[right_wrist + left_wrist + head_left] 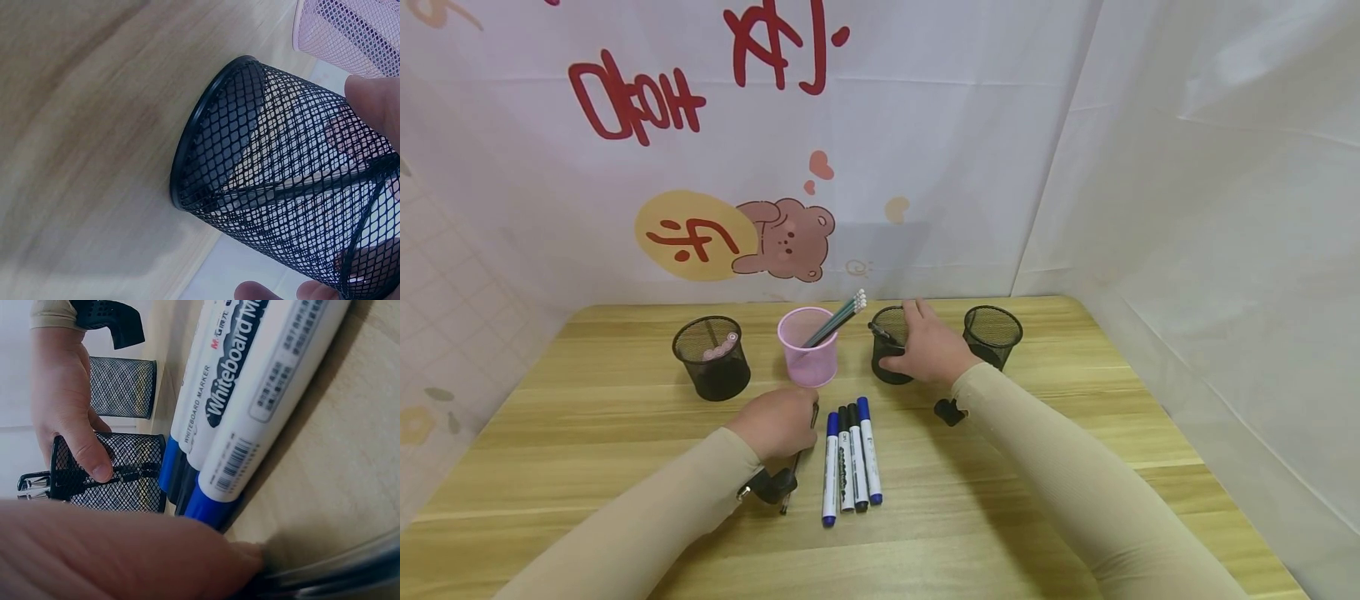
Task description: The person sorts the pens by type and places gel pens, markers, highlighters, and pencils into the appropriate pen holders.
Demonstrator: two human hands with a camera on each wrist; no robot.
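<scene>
My left hand [777,423] pinches a slim dark pen [795,469] that lies slanted low over the table; in the left wrist view, part of the pen [340,575] shows blurred at bottom right. My right hand [934,346] grips a black mesh pen holder [887,367], thumb on the near side and fingers round the far side. Black pens [882,332] lean inside that holder, their clips above its rim in the left wrist view. Between the hands lie several whiteboard markers [847,467], side by side, with blue and black caps.
A black mesh holder [722,379] with pale pink rolled items [721,347] stands at left. Beside it, a pink mesh holder [812,371] contains green and black pencils [838,321]. Another black mesh holder [996,333] stands at right. White printed cloth [925,150] hangs behind the wooden table [1075,467].
</scene>
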